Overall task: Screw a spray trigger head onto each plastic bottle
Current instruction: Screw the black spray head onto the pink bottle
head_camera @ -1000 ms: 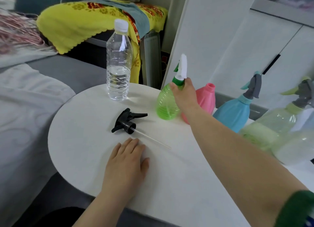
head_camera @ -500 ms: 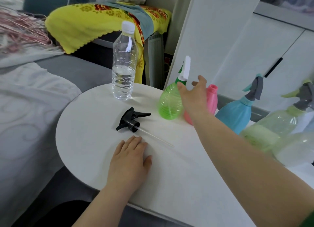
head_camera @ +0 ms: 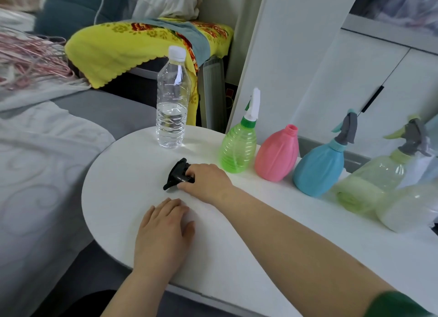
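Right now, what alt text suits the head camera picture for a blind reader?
A person's right hand grips a black spray trigger head lying on a white table, the left hand resting flat nearby. Behind stands an open-necked pink bottle between a green bottle and a blue bottle, both with triggers.

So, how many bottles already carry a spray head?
3: the bright green bottle left of the pink bottle, the blue bottle right of it, the pale green bottle farther right. The whitish bottle at the edge hides its top.

Black trigger head (head_camera: 176,176) lies on its side — pink bottle (head_camera: 276,154) upright, neck open, between green bottle (head_camera: 237,150) and blue bottle (head_camera: 317,169), both capped.
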Demonstrator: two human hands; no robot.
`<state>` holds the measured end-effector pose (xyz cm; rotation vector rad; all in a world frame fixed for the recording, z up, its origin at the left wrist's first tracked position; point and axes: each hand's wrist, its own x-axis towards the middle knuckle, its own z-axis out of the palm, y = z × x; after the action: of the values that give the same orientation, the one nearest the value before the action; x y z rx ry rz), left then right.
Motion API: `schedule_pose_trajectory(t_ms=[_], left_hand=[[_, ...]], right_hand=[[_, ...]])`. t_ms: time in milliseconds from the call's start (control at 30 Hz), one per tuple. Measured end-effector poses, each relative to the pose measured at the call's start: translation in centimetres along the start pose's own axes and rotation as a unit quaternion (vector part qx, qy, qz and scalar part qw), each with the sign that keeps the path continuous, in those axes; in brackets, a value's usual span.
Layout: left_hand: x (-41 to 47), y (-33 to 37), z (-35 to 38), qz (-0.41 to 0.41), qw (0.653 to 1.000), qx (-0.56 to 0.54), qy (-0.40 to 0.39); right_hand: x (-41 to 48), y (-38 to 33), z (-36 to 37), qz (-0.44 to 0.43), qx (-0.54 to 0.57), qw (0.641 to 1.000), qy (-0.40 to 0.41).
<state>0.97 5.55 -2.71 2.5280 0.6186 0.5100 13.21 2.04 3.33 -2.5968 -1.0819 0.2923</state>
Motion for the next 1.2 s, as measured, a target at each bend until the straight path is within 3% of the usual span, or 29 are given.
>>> schedule_pose_trajectory(t_ms=[133, 333, 433, 533, 700, 767, 900, 967, 1200], left_hand=[[0.1, -0.1, 0.2, -0.001, 1.0, -0.002, 0.008], [-0.1, 0.1, 0.2, 0.007, 1.0, 0.003, 0.013], [-0.2, 0.4, 0.0, 0.0, 1.0, 0.005, 0.01], [-0.2, 0.8, 0.0, -0.006, 1.0, 0.012, 0.004], [-0.1, 3.4, 0.7, 0.011, 0.999, -0.029, -0.015], [-0.1, 5.3, 1.1, 0.028, 0.998, -0.064, -0.008], [0.5, 9.8, 1.9, 0.061, 0.99, -0.125, 0.007], [1.6, 12.2, 2.3, 0.077, 0.987, -0.144, 0.001], [8.1, 18.6, 3.4, 0.088, 0.984, -0.157, -0.001]], right_hand=[[-0.1, 0.5, -0.3, 0.01, 0.012, 1.0, -0.013], [-1.7, 2.4, -2.5, 0.029, -0.032, 0.991, -0.13], [-3.7, 3.8, -3.7, 0.076, 0.151, 0.978, -0.121], [-6.5, 5.5, -5.5, 0.105, 0.416, 0.899, -0.086], [-12.0, 10.3, -7.6, 0.056, 0.658, 0.75, 0.022], [-14.2, 12.6, -7.9, 0.056, 0.702, 0.706, 0.069], [-17.4, 17.3, -7.6, 0.108, 0.712, 0.676, 0.155], [-18.7, 19.2, -7.0, 0.116, 0.734, 0.643, 0.183], [-21.0, 23.5, -4.6, 0.114, 0.805, 0.54, 0.216]])
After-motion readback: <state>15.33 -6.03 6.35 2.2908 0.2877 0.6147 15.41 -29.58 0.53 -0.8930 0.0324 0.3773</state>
